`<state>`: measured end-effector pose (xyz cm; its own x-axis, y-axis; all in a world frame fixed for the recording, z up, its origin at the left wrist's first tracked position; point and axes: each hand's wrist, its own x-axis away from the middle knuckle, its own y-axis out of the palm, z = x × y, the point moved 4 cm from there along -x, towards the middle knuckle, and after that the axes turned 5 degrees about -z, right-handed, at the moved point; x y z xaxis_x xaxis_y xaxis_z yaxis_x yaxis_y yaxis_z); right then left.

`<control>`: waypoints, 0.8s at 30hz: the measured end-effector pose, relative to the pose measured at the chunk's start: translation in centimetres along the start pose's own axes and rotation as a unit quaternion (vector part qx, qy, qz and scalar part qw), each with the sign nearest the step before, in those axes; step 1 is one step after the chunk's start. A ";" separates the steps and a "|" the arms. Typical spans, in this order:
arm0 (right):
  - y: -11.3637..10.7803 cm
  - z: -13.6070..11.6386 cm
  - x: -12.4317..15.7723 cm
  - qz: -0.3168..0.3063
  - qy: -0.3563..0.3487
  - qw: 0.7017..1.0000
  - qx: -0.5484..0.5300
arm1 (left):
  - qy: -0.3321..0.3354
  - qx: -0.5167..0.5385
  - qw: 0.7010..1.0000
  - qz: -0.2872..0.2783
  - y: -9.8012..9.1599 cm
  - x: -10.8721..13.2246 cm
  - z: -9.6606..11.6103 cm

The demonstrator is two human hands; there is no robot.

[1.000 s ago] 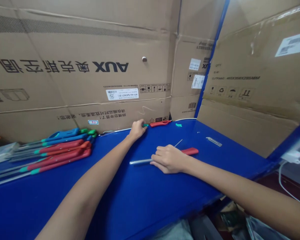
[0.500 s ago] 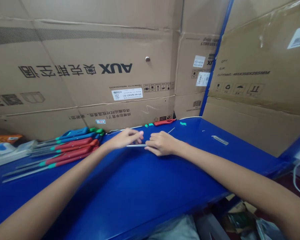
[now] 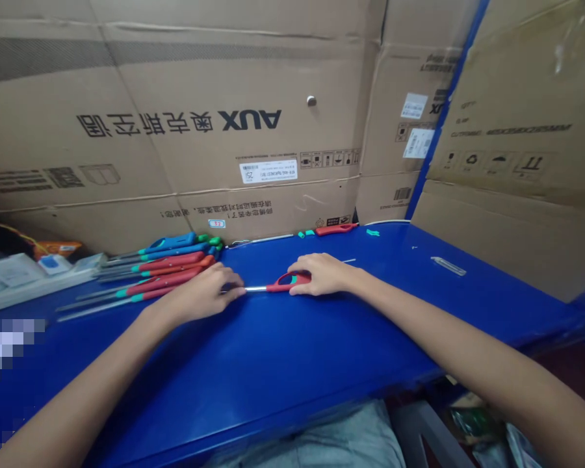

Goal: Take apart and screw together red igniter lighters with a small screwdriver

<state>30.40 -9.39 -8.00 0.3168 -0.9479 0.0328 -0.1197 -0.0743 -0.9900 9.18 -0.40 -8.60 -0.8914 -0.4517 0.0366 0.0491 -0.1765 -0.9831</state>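
Note:
A red long-nosed gas lighter [image 3: 274, 287] with a green trigger lies level between my hands, low over the blue table [image 3: 253, 364]. My right hand [image 3: 324, 273] is closed around its handle, hiding the rear end. At the other end, my left hand [image 3: 202, 292] pinches the silver tube between thumb and fingers; the tip is hidden. Just beyond my left forearm lies a heap of similar lighters [image 3: 168, 262], with red, orange and blue handles and their tubes pointing left.
Cardboard sheets [image 3: 185, 78] wall the back and right. Along the back lie a red handle [image 3: 332, 229], a metal tube [image 3: 273, 238] and small green pieces [image 3: 373, 232]. A flat translucent strip [image 3: 448, 266] lies right. A power strip [image 3: 34, 286] with plugs is at left.
My left hand has moved left and now grips the lighter's tube. The red handle, earlier covered by my right hand, now shows. The whole view has shifted slightly.

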 end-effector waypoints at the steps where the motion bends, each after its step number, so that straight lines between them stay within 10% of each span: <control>1: 0.1 -0.1 0.0 -0.002 0.004 1.000 -0.014 | 0.008 -0.008 1.000 0.028 -0.1 0.1 0.5; 8: 1.3 -2.7 0.1 0.047 -0.070 0.996 -0.005 | 0.076 0.030 0.994 0.076 1.9 -1.0 4.8; 24: 1.8 -2.9 0.0 0.078 -0.074 0.991 0.083 | 0.018 0.033 0.994 0.104 2.6 -1.2 3.8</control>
<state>27.41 -10.41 -9.38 0.4427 -0.8872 -0.1303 -0.0254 0.1328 -0.9908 12.05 -3.65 -10.53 -0.8743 -0.4535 -0.1728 0.2616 -0.1404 -0.9549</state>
